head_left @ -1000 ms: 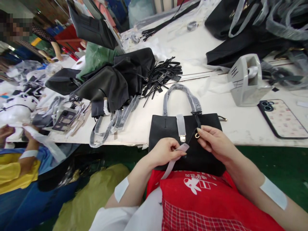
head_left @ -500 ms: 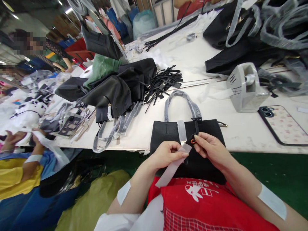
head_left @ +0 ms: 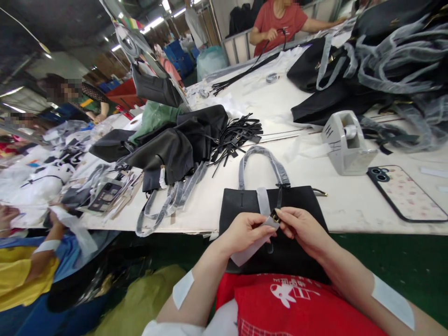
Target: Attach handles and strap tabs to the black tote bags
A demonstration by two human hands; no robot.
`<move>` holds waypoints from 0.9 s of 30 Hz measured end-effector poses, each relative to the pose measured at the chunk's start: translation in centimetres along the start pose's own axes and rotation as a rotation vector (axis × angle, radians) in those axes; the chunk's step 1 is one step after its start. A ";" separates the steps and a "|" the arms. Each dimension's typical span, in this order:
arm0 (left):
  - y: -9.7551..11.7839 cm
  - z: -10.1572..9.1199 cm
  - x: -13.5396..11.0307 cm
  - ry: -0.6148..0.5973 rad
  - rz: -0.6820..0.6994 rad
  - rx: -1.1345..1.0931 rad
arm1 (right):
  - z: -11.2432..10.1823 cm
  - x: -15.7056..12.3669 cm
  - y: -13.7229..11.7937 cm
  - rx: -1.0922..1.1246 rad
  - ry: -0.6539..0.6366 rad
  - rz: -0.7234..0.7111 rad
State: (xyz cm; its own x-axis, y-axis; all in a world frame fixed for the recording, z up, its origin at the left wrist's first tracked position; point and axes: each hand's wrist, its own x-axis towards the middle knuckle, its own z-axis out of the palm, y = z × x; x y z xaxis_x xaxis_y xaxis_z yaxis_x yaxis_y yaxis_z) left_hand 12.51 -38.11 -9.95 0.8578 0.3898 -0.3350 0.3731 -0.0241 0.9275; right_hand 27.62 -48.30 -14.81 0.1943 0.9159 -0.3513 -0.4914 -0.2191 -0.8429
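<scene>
At the cluttered table's (head_left: 350, 205) edge the bag (head_left: 241, 205) lies under both hands: left hand (head_left: 245, 232) pinching a strip (head_left: 249, 248), right hand (head_left: 303, 229) pinching the ring (head_left: 276, 218) at its fingertips; handles (head_left: 245, 163) wrapped, ring not yet covered.

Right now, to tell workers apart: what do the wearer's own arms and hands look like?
The left hand and right hand are ungloved, forearms uncovered. A white rectangular patch sits on each forearm: left patch, right patch. A white sleeve shows by the left elbow.
</scene>
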 end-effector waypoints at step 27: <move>1.3 1.3 0.4 0.008 -0.068 -0.175 | -0.6 0.1 -0.5 -0.016 0.076 -0.128</move>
State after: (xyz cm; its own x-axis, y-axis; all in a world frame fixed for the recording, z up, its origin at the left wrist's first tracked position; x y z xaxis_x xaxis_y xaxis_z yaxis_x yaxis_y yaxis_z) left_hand 13.81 -39.15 -9.07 0.8296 0.3928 -0.3969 0.3622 0.1623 0.9178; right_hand 28.42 -48.28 -14.63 0.3186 0.9085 -0.2703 -0.4447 -0.1085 -0.8891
